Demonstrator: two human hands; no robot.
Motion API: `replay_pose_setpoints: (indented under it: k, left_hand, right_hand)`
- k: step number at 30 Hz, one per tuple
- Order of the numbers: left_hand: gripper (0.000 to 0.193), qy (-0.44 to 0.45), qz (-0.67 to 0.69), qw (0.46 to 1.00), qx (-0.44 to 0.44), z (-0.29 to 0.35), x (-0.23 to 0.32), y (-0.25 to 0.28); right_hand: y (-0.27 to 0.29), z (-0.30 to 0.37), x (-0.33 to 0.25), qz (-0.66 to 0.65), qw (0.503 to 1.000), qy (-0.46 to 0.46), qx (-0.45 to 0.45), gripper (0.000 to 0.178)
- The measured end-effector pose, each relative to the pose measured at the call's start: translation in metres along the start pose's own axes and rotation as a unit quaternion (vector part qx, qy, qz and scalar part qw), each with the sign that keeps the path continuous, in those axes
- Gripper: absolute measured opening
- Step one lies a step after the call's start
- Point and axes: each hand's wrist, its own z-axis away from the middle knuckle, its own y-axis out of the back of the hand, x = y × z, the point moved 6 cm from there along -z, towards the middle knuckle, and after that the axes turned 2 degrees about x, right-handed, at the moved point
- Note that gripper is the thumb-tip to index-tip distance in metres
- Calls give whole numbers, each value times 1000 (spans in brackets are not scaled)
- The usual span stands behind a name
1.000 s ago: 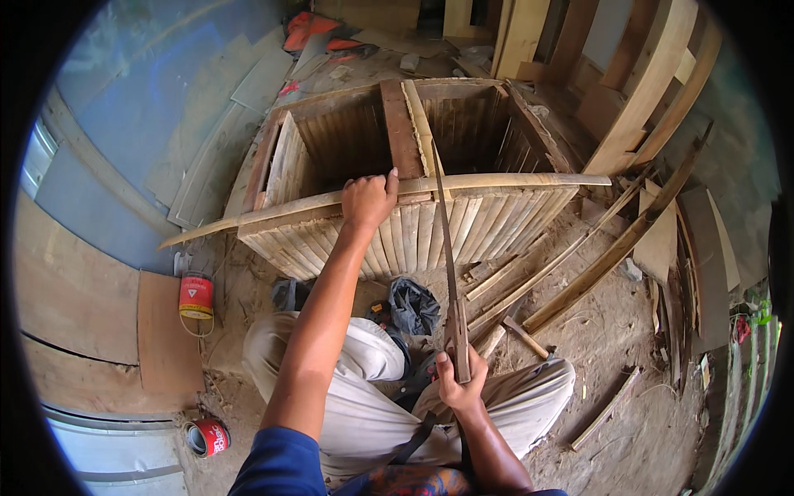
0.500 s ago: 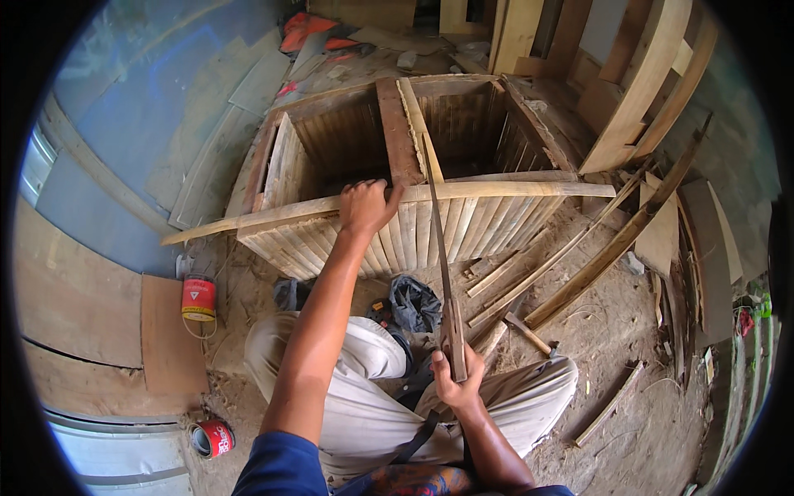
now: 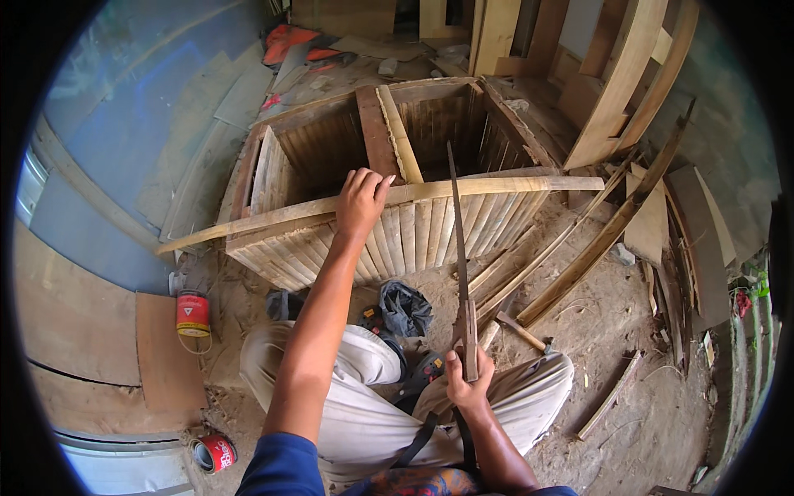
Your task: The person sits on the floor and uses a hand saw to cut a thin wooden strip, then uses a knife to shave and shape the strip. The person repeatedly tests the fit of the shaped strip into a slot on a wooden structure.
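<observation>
My left hand grips a long split-bamboo strip lying across the front top edge of a slatted wooden crate. The strip overhangs the crate at both ends. In my right hand is the wooden handle of a handsaw, held above my right knee. Its narrow blade points away from me and crosses the strip to the right of my left hand. I cannot tell whether the teeth touch the bamboo. A reddish-brown board and a paler slat span the crate's open top.
On the dirt floor at right lie a hammer, long bamboo pieces and a short offcut. A black plastic bag sits before the crate. Red cans stand at left. Boards lean at the back right.
The saw has shifted right across the strip, its blade now away from the crate's middle slat. My left hand stays on the strip. The whole view has moved slightly.
</observation>
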Motion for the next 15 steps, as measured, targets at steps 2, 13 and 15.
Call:
replay_pose_setpoints:
  k: [2, 13, 15]
  left_hand:
    - [17, 20, -8, 1000, -14, -5, 1, -9]
    - [31, 152, -27, 983, -101, -6, -24, -20]
    - [40, 120, 10, 977, -176, -5, -31, -10]
  right_hand:
    - [-4, 0, -1, 5, 1000, 9, -3, 17]
    - [-28, 5, 17, 34, 998, 19, -46, 22]
    - [-25, 4, 22, 16, 1000, -1, -21, 14]
